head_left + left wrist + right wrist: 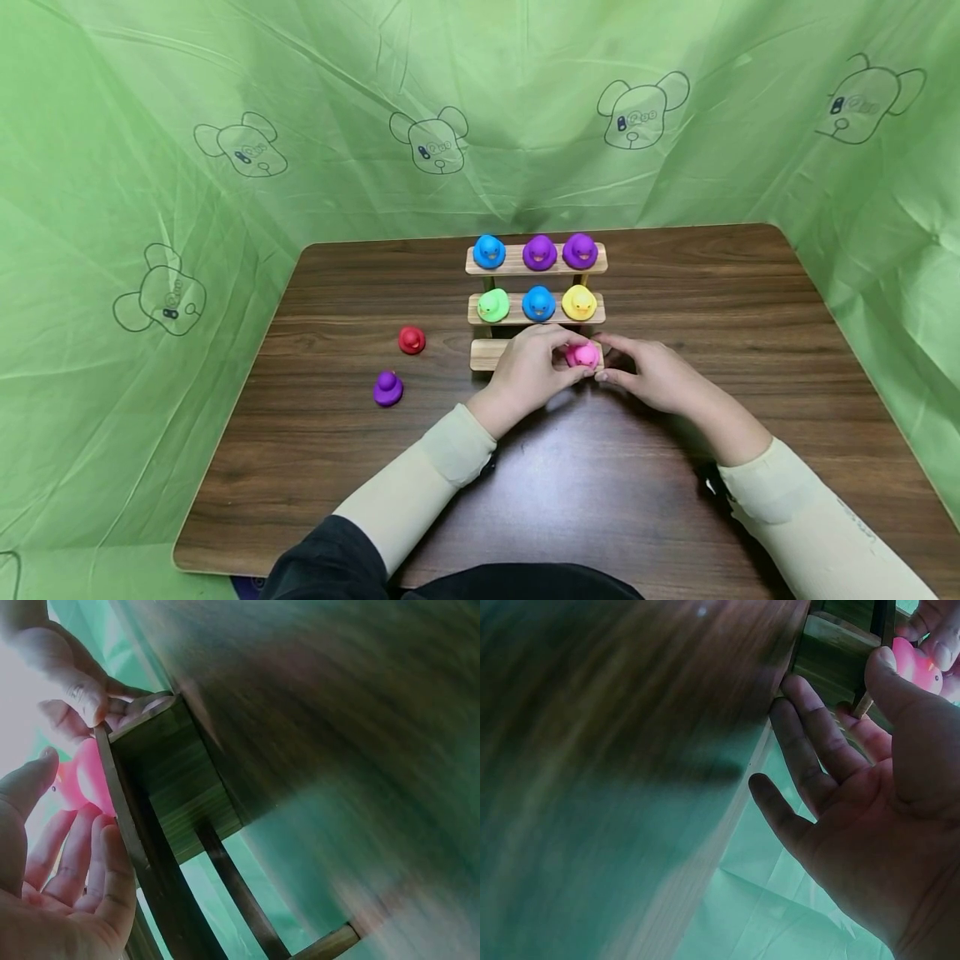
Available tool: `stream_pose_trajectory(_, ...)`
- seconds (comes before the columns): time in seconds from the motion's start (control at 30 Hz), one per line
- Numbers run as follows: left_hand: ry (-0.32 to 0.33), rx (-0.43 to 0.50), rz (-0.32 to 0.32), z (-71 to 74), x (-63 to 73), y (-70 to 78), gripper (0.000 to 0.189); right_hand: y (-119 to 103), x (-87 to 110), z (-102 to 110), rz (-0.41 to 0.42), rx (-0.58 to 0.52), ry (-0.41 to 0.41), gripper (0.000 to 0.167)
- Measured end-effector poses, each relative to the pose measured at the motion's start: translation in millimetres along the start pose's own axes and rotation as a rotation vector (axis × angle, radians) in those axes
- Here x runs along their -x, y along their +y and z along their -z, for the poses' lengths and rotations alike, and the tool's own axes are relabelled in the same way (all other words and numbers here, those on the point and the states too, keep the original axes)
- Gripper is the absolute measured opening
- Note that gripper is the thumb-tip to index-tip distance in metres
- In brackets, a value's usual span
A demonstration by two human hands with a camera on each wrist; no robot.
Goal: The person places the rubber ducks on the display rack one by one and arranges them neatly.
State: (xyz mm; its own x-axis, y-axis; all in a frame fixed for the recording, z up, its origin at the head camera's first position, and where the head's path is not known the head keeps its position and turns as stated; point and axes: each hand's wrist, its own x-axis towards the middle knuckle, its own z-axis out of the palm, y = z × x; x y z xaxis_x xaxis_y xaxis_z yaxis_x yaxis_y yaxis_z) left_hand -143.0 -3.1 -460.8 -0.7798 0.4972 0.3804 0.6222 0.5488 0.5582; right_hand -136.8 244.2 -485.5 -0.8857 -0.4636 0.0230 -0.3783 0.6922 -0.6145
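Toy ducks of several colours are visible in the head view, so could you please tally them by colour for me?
Purple ducks: 3
Blue ducks: 2
Green duck: 1
Yellow duck: 1
Pink duck: 1
Red duck: 1
Total: 9

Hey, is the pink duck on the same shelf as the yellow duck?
No, the left hand holds the pink duck at the bottom shelf, while the yellow duck sits on the middle shelf.
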Motion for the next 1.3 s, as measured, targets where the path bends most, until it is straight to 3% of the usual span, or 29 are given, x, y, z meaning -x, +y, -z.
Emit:
stream_pose_trajectory(0.37,0.007,0.045,0.0,12.1,4.9,-4.5,0.036,0,-0.1,-1,-0.004,0.001,-0.002,0.06)
stream_pose_trajectory(0.83,0.043,0.157,0.059,55.2,19.9,-19.5,0.02,1,-1.2,0,-0.01,0.006,-0.005,0.061)
stream_pose_trajectory(1.1,0.109,0.152,0.087,79.2,35.9,-39.5,0.018,0,-0.4,0,-0.016,0.0,-0.01,0.061)
stream_pose_trajectory(1.3,0.164,0.133,0.114,98.5,47.7,-62.5,0.018,0,-0.9,2,-0.024,0.002,-0.013,0.062)
